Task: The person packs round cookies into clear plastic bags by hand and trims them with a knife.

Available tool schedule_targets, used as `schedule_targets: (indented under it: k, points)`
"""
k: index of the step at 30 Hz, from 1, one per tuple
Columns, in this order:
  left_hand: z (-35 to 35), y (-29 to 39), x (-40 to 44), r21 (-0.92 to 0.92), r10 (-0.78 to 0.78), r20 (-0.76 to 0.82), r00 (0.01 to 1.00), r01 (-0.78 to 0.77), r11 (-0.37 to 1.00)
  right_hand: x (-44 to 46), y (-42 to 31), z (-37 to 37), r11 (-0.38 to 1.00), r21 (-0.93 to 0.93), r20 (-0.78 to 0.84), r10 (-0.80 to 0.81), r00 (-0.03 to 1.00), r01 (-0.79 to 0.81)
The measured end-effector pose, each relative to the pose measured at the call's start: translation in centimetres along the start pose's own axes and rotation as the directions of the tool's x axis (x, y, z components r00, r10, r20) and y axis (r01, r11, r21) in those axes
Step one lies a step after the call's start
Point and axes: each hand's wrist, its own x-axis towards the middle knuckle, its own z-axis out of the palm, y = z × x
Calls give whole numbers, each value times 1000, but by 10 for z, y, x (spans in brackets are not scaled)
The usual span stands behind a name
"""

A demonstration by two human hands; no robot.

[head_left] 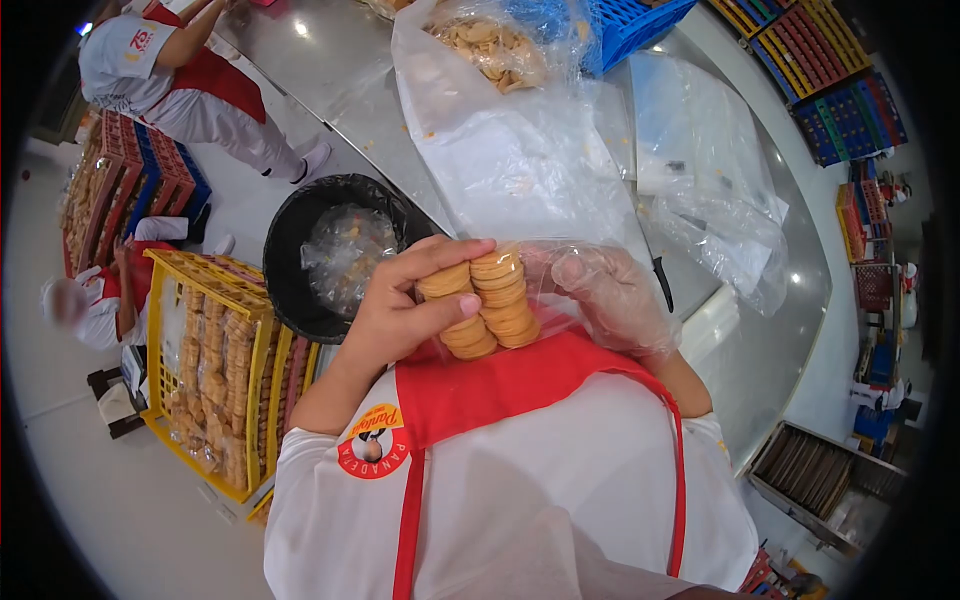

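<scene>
Two side-by-side stacks of round flat biscuits in a clear plastic bag (508, 295) are held before my chest. My bare left hand (405, 300) is closed around the left side of the bag, thumb across the front and fingers along the top. In a clear plastic glove, my right hand (615, 295) has its fingers curled at the other end, where the film stretches out from the biscuits. Its fingers look pinched on the bag, partly blurred by the glove. Beyond my hands, a white plastic sheet (510, 160) covers part of the metal table (375, 100).
Loose biscuits (485, 50) lie at the sheet's far end beside a blue crate (640, 30). Clear bags (700, 150) and a black-handled knife (662, 283) are on the right. A black-lined bin (290, 250) and yellow crates (255, 390) stand left, near two co-workers.
</scene>
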Motion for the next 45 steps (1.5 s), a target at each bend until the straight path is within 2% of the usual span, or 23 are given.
schedule_targets:
  k: [1,3,4,5,6,8,9,12,14,15,16,18,21,24,27,30,33,36,39,41,42,43,45]
  points:
    - [-1,0,1,-7,13,5,1000,-13,1000,-2,-4,1,999,-19,-14,-32,999,31]
    - [6,2,5,-413,-196,-62,979,154,898,-7,-17,6,994,-57,-41,-95,995,92]
    - [9,4,7,-594,-302,-62,951,208,777,-5,-24,2,913,-313,45,-262,964,262]
    - [11,5,12,-681,-312,-52,949,195,706,1,-32,-6,737,-526,172,-395,902,423]
    - [9,1,16,-752,-331,16,944,229,618,7,-40,-10,487,-676,324,-478,816,554]
    - [5,-16,22,-855,-347,160,924,306,419,10,-61,1,381,-746,362,-457,813,546]
    - [6,-19,25,-841,-352,205,913,348,414,10,-72,7,323,-778,377,-446,812,539]
    - [-1,-24,30,-654,-295,271,916,401,641,13,-95,24,493,-811,181,-300,937,315]
    - [-1,-19,28,-608,-163,315,935,331,722,22,-95,19,414,-805,297,-337,894,424]
    - [0,-16,27,-586,-99,338,936,291,756,24,-97,20,480,-790,260,-302,917,382]
    - [4,-4,26,-491,-123,320,940,275,827,26,-99,22,542,-770,223,-266,938,336]
    - [14,20,24,-280,-161,273,948,239,930,27,-108,32,789,-614,-4,-24,1000,17]
    - [17,6,20,-568,-221,411,884,438,697,42,-104,8,790,-526,354,-133,926,314]
    - [31,5,19,-701,-154,519,841,521,487,45,-103,0,799,-522,462,-29,886,298]
    - [41,3,17,-746,-151,496,855,509,430,46,-100,-5,855,-503,432,123,893,125]
    - [40,-6,19,-728,-248,464,851,525,441,50,-101,-5,840,-542,384,259,886,-11]
    - [39,-11,20,-721,-292,413,862,506,474,61,-83,-15,842,-538,465,267,844,30]
    - [36,-11,15,-651,-350,402,846,533,541,59,-81,-16,802,-589,496,257,829,104]
    - [33,-8,16,-572,-368,408,836,548,610,55,-82,-21,774,-626,448,253,858,98]
    - [30,-1,19,-693,-146,293,945,315,649,41,-92,-19,754,-584,474,17,881,300]
    - [27,5,22,-737,-29,227,974,191,648,32,-95,-14,724,-561,485,-106,868,402]
    - [15,11,19,-743,55,221,974,132,656,24,-90,-8,717,-518,441,-244,864,467]
    - [11,7,14,-569,156,69,985,-89,817,10,-73,0,679,-431,319,-501,805,594]
